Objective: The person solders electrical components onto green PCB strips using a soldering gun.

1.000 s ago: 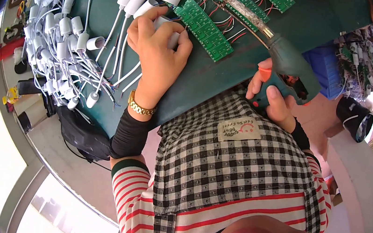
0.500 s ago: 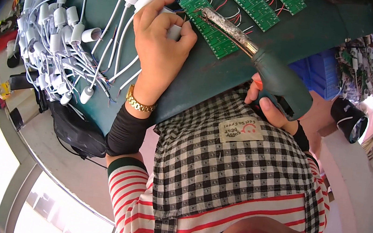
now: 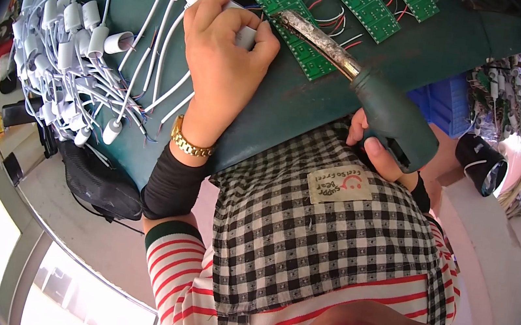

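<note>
a: what's furthest left?
b: a heap of small white plastic housings (image 3: 69, 39) with thin white leads, lying tangled on the dark green worktop (image 3: 321, 98). a black bag (image 3: 96, 184) hangs below the worktop's edge there.

a: and the left hand?
b: the left hand (image 3: 221, 59) lies on the worktop just right of that heap, with a gold bracelet (image 3: 190, 145) on the wrist and a black cuff (image 3: 172, 187) behind it. its fingers are curled shut around a small white housing (image 3: 245, 37), pinning it at the near end of a green circuit strip (image 3: 298, 26).

a: where does the tool sit?
b: the soldering iron (image 3: 362, 87) slants from upper left to lower right. its crusted metal barrel lies over the green strip, tip close to the left hand's fingertips and the white piece; i can't tell if it touches.

a: who holds it?
b: the right hand (image 3: 374, 148), closed around the dark green handle at the worktop's near edge, mostly hidden under the handle.

a: further right?
b: more green circuit strips (image 3: 387, 1) with red and white wires at the top, a blue bin (image 3: 446, 101) beyond the edge, then a black cylinder (image 3: 481, 164). the checked apron (image 3: 316, 236) and red striped sleeve (image 3: 176, 276) fill the bottom.
</note>
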Action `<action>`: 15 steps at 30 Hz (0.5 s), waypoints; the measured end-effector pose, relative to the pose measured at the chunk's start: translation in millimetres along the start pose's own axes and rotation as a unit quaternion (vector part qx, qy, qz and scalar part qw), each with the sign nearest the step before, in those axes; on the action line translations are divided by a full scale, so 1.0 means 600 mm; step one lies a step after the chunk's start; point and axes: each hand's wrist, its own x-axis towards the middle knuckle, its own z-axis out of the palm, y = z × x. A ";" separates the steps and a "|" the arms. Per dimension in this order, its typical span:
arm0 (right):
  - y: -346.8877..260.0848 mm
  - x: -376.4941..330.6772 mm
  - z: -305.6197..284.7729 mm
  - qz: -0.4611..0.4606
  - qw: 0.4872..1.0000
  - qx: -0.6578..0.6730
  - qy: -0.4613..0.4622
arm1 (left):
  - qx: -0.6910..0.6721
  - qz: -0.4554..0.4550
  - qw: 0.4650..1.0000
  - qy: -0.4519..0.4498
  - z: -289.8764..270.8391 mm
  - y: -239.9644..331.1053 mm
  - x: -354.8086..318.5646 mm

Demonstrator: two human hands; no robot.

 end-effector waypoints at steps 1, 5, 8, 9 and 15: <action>0.006 -0.004 -0.007 -0.010 0.998 -0.061 -0.024 | 0.003 0.004 1.000 -0.001 0.000 0.000 0.000; 0.015 -0.005 -0.012 -0.041 0.993 -0.100 -0.039 | -0.005 0.009 1.000 0.005 0.001 -0.003 0.001; -0.009 0.014 -0.007 -0.096 0.994 0.024 -0.047 | -0.012 -0.003 1.000 0.000 0.002 -0.001 0.000; -0.021 0.010 -0.003 -0.068 0.997 0.040 -0.006 | -0.008 0.000 1.000 -0.003 0.000 -0.002 0.002; -0.029 0.009 0.006 -0.057 0.991 0.100 0.069 | -0.010 -0.005 1.000 -0.003 -0.001 -0.003 0.001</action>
